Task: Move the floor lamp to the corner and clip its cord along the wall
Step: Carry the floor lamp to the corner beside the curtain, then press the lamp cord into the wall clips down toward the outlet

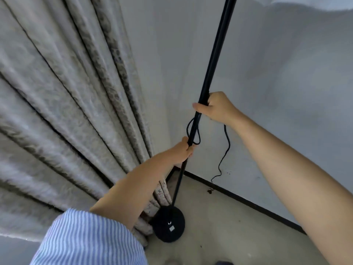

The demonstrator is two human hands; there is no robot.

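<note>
So the floor lamp (205, 88) is standing right by the room corner, black pole running up out of the top of the view, and both hands are clamped on that pole. Right hand (217, 108) is the higher one, fingers wrapped round with the thumb across the front; left hand (184, 150) grips lower down, and the two are apart with a stretch of pole between them. The cord (226, 148) loops loosely around the pole between the hands, then hangs from under the right hand in a wavy line down the wall (286, 92) toward the dark baseboard (248, 201). The round black base (169, 223) sits on the floor (229, 226) just beside the bottom of the curtain (66, 111), and it looks like it's touching the hem. There's a small pale label on the base, but it's too tiny to read. Open floor to the right of the base along the baseboard; the left side is crowded by curtain folds. Striped blue and white sleeve (89, 240) on the left arm.
</note>
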